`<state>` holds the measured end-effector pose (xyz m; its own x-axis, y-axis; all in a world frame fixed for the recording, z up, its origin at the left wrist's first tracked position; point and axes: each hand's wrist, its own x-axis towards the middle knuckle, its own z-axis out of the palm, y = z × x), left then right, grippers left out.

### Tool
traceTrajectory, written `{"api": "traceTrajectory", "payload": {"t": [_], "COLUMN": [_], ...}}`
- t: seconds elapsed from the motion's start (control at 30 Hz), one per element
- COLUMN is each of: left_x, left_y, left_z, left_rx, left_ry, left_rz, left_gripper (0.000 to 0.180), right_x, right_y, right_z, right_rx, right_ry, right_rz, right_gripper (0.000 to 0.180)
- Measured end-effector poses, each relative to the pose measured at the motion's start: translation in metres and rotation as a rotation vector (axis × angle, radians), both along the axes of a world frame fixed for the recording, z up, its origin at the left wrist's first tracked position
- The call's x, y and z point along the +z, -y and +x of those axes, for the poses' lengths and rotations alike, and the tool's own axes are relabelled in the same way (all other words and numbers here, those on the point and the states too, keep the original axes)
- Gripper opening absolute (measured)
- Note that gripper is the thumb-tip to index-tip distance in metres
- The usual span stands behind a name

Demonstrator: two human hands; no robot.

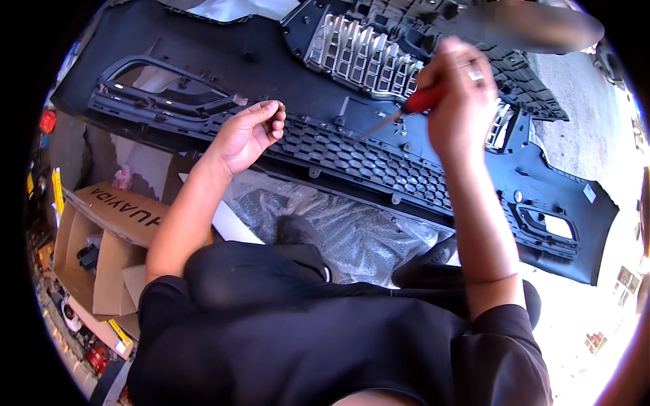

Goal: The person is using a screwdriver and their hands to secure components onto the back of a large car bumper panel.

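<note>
In front of me lies a large black car bumper, its inner side facing up. My right hand is raised over its middle and wrapped round the red handle of a screwdriver. The thin shaft points down and left toward a honeycomb mesh grille; whether the tip touches anything I cannot tell. Above the mesh's left end is my left hand, fingers curled and thumb pressed to the forefinger. Anything between those fingertips is too small to make out. A silver slatted grille sits along the bumper's far middle.
At the left stands an open cardboard box with a small black part inside. Clear plastic wrap spreads under the bumper's near edge, by my feet. Black plastic panels lie beyond, beside a blurred rounded shape.
</note>
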<state>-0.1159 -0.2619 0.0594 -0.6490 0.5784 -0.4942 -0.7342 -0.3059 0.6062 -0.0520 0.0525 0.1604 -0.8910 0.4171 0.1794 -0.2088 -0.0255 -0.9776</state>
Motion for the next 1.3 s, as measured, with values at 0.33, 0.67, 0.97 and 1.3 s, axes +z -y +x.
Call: {"api": "traceTrajectory", "payload": {"t": [0.33, 0.67, 0.97, 1.3], "left_x": [-0.04, -0.043, -0.042, -0.042], "left_y": [-0.016, -0.013, -0.018, -0.017], "left_z": [0.04, 0.052, 0.048, 0.049], "left_rx": [-0.055, 0.0, 0.062, 0.193], "left_ry": [0.122, 0.218, 0.236, 0.24], "left_rz": [0.137, 0.204, 0.251, 0.178], "left_gripper": [0.014, 0.015, 0.015, 0.015], "right_x": [0.009, 0.002, -0.001, -0.021], "right_y": [0.048, 0.041, 0.029, 0.045], "right_z": [-0.011, -0.005, -0.011, -0.003], "right_rx": [0.122, 0.008, 0.006, -0.284], "right_ry": [-0.235, -0.193, -0.278, -0.153], "right_rz": [-0.481, -0.536, -0.57, -0.449], "right_gripper": [0.013, 0.018, 0.017, 0.033]}}
